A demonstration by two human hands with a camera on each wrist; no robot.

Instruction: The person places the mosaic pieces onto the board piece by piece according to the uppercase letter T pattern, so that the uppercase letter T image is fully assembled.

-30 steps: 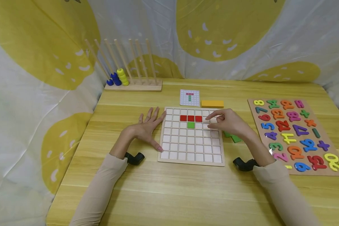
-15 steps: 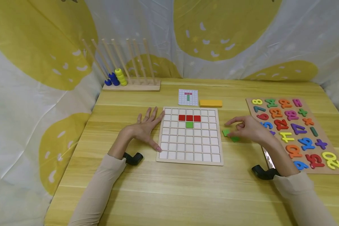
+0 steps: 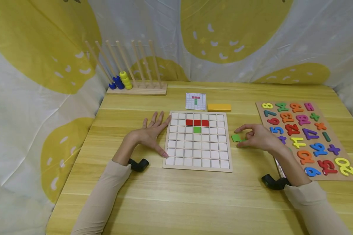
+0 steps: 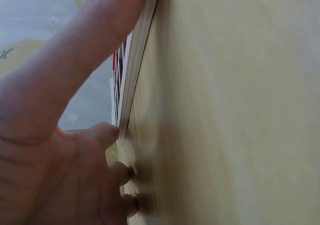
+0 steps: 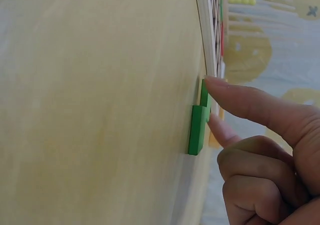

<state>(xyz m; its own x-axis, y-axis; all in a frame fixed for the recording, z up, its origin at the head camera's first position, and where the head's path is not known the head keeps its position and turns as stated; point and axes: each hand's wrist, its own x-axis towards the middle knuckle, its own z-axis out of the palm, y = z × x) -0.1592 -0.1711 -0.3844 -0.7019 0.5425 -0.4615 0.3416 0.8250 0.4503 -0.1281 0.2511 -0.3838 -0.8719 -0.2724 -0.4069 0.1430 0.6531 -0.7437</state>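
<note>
In the head view, a wooden grid board (image 3: 183,169) lies mid-table. Three red tiles (image 3: 197,122) form a row on it, with one green tile (image 3: 197,130) below the middle one. My left hand (image 3: 148,135) spreads its fingers along the board's left edge; index finger and thumb touch it. To the right of the board lie loose green tiles (image 3: 236,138), partly hidden by my right hand (image 3: 257,137). Its thumb and index finger stand apart on either side of them, the other fingers curled. Seen from the right wrist, two green tiles (image 5: 197,130) rest on the table by the fingertips.
A card with a T pattern (image 3: 195,101) and an orange block (image 3: 219,107) lie behind the board. A peg stand with beads (image 3: 136,89) is at the back left. The number puzzle board (image 3: 338,174) lies at right, under the right forearm.
My right hand has moved from over the board's right side rightward and down to the loose green tiles. The left hand keeps its place at the board's edge.
</note>
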